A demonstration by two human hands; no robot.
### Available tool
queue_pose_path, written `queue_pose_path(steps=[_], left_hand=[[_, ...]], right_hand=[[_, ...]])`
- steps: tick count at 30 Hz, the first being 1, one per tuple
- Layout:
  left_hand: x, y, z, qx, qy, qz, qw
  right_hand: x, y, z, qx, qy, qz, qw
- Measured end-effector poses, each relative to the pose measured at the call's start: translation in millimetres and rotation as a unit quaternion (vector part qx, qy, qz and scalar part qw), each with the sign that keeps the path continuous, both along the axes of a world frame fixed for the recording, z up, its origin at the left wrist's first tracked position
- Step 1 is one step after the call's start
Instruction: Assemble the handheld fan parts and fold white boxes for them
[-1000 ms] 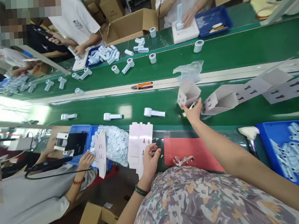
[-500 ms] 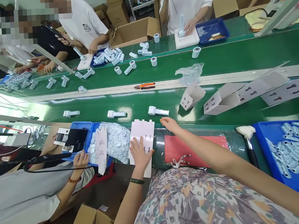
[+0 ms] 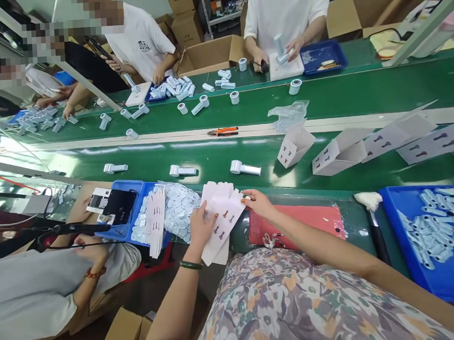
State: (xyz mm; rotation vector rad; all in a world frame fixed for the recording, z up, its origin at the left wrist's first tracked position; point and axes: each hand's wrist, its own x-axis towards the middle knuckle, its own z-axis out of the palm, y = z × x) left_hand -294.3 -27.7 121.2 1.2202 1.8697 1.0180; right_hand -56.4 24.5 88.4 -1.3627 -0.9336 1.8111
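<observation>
A flat, folded white carton [image 3: 230, 216] printed with small dark and reddish pictures is between my two hands, tilted over other flat cartons [image 3: 219, 255] at the bench edge. My left hand [image 3: 200, 228] grips its left side, thumb towards the printed face. At its upper right corner, my right hand [image 3: 259, 204] pinches the edge between thumb and fingers. Beyond the cartons, a white handheld device [image 3: 245, 168] lies on the green belt. To the left are a clear bag of small pale parts [image 3: 180, 206] and a bundle of folded cartons [image 3: 157, 223].
Opened cartons [image 3: 295, 148] stand on the belt at right. A red sheet [image 3: 295, 225], a black-handled brush-like tool [image 3: 374, 227] and a blue tray [image 3: 406, 272] of pale parts lie nearer. A co-worker's arm [image 3: 81, 297] is at left. Orange-handled pliers [image 3: 224, 132] rest on the divider.
My left hand has gone from lying spread on the carton to gripping its side. My right hand has come down from the belt to its upper corner. The carton is now tilted.
</observation>
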Motion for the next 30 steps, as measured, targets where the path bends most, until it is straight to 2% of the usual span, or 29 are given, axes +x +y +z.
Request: queue_pose_path(steps=[4,8,14,18,23,25,26,28,30], left_hand=[[6.2,7.7,20.0,-0.004,-0.052,-0.027,0.998],[19.8,-5.6,40.3,-0.032,-0.124,-0.085,0.988],[40.9,-24.7,48.9,-0.073,-0.193,-0.134,0.969],[48.1,-18.9,47.6,-0.088,-0.209,-0.157,0.961],[52.3,-12.1,57.5,-0.098,-0.213,-0.188,0.954],[56.7,-15.5,66.9,-0.087,-0.169,-0.248,0.950],[60.0,-19.1,72.4,-0.080,-0.139,-0.302,0.940],[68.6,-28.7,83.4,-0.072,-0.082,-0.418,0.902],[78.1,-38.0,91.8,-0.070,-0.046,-0.472,0.877]], right_hand=[[20.6,-17.6,25.8,-0.005,0.053,0.030,0.998],[54.6,-43.8,50.5,-0.032,0.092,0.093,0.991],[98.5,-71.4,62.7,-0.061,0.160,0.214,0.962],[104.8,-77.8,63.9,-0.057,0.189,0.207,0.958],[93.0,-80.3,59.2,-0.081,0.108,0.150,0.980],[88.4,-79.2,54.8,-0.080,0.075,0.132,0.985],[86.8,-78.1,52.4,-0.082,0.063,0.124,0.987],[85.3,-74.6,48.2,-0.092,0.041,0.107,0.989],[86.2,-68.5,46.2,-0.107,0.029,0.097,0.989]])
